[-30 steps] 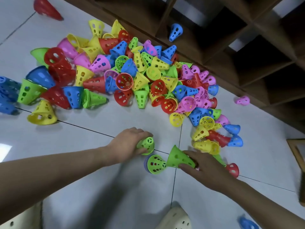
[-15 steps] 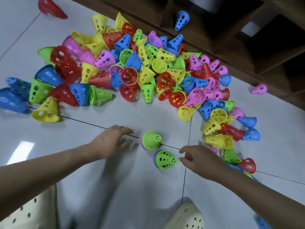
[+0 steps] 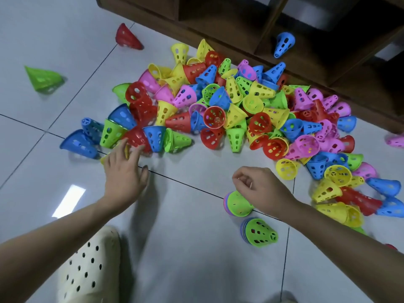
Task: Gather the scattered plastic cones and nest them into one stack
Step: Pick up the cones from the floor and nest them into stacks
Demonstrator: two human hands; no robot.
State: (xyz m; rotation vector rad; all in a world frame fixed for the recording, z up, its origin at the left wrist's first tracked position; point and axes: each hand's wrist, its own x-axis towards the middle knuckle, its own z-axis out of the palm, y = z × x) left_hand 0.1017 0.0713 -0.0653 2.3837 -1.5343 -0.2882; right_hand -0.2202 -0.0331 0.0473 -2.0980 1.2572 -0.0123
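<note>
Across the frame's middle the cones (image 3: pixel 218 119) lie heaped; two short stacks (image 3: pixel 239 204) stand lower right. Left hand (image 3: pixel 124 171) is spread at a yellow cone; right hand (image 3: pixel 261 189) hangs curled, empty. Neighbouring cones could be scattered by that reach.

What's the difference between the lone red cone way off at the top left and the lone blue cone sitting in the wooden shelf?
The red cone lies on the pale floor tiles, out in the open; the blue cone lies inside a dark wooden shelf compartment. The red cone's holes barely show from here, while the blue cone's are plain to see. Both lie on their sides, apart from the big pile, untouched by either hand.
</note>
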